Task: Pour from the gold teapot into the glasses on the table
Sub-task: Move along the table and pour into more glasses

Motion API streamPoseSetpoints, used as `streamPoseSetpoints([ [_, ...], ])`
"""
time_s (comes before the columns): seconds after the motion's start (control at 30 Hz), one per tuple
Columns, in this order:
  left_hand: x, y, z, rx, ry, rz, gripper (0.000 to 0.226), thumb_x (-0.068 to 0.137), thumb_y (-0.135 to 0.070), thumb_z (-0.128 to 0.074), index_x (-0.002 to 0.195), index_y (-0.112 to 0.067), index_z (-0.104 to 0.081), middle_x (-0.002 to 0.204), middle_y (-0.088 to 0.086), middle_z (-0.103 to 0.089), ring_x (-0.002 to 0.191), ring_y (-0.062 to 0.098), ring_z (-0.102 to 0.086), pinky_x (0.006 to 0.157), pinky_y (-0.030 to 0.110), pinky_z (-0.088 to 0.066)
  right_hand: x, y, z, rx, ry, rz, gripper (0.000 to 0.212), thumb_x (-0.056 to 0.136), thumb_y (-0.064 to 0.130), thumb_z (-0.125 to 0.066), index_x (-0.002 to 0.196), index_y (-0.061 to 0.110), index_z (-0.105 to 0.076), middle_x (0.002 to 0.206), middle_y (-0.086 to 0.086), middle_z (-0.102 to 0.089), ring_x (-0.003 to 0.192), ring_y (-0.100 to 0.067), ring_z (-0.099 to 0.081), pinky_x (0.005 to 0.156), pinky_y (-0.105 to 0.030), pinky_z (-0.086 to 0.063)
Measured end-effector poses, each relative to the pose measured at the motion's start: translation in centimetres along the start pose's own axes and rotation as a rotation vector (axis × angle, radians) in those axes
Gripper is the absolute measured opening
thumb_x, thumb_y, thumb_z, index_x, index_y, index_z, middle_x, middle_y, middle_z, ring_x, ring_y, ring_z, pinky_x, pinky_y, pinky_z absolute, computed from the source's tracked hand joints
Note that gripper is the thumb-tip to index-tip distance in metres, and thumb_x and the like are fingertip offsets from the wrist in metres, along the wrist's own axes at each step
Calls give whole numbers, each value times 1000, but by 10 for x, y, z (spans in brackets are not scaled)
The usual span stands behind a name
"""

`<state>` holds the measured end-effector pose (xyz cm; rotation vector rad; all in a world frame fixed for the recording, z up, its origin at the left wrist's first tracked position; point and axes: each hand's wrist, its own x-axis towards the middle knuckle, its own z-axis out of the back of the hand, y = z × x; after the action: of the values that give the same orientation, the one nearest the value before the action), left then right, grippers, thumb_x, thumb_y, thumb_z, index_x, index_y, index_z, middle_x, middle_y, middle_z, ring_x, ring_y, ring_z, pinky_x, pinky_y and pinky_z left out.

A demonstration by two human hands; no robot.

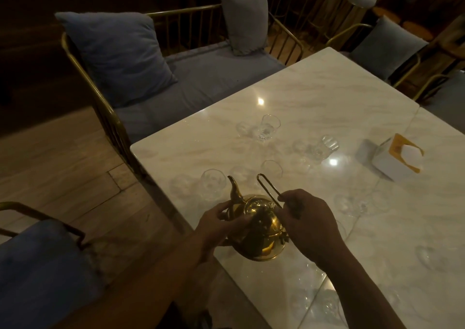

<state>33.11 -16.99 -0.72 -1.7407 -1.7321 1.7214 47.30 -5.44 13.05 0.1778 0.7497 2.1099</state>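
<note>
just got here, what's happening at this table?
A person is handling a gold teapot at the near edge of a white marble table. The left hand steadies the pot's body by the spout, and the right hand grips the thin wire handle. Several clear glasses stand around it, one just beyond the spout. Nothing is pouring yet. A tissue box sits off to the right.

Gold teapot sits low centre on the marble table; left hand cups its side; right hand pinches the wire handle; glasses scattered beyond; tissue box at right.
</note>
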Motion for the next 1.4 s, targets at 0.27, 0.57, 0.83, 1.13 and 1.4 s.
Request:
streamPoseSetpoints([
  [0.27, -1, -13, -15, 36, -11, -123, 82, 60, -37, -91, 135, -37, -57, 131, -1, -56, 115, 24, -58, 75, 39, -61, -11, -6, 18, 78, -99, 1, 25, 84, 26, -72, 108, 24, -64, 82, 15, -64, 74, 4, -60, 58, -5, -38],
  [0.57, -3, -57, -73, 77, 111, -225, 80, 62, -40, -88, 135, -37, -56, 125, -8, -60, 110, 17, -61, 68, 31, -58, -17, -6, 73, 247, -317, -10, 23, 85, 29, -70, 107, 29, -61, 83, 9, -67, 75, -1, -62, 57, -6, -42],
  [0.83, 29, -99, -138, 147, 219, -227, 77, 63, -41, -88, 133, -34, -58, 125, -3, -64, 109, 20, -64, 66, 31, -59, 0, -20, 128, 246, -496, -47, 22, 87, 29, -69, 108, 26, -64, 75, 5, -67, 69, -5, -62, 60, -11, -42],
  [1.13, 99, -122, -197, 239, 350, -159, 65, 71, -38, -86, 130, -34, -61, 117, -2, -72, 93, 15, -74, 64, 30, -60, 47, -53, 161, -24, -615, -136, 30, 89, 31, -67, 115, 18, -66, 79, 14, -61, 67, 1, -56, 61, 3, -33],
  [1.4, 170, -133, -226, 320, 466, -43, 41, 66, -41, -86, 102, -47, -69, 110, -7, -73, 89, 11, -72, 64, 29, -59, 103, -88, 159, -112, -572, -271, 38, 90, 35, -64, 123, 17, -63, 96, 1, -72, 74, -4, -56, 76, -17, -41],
])
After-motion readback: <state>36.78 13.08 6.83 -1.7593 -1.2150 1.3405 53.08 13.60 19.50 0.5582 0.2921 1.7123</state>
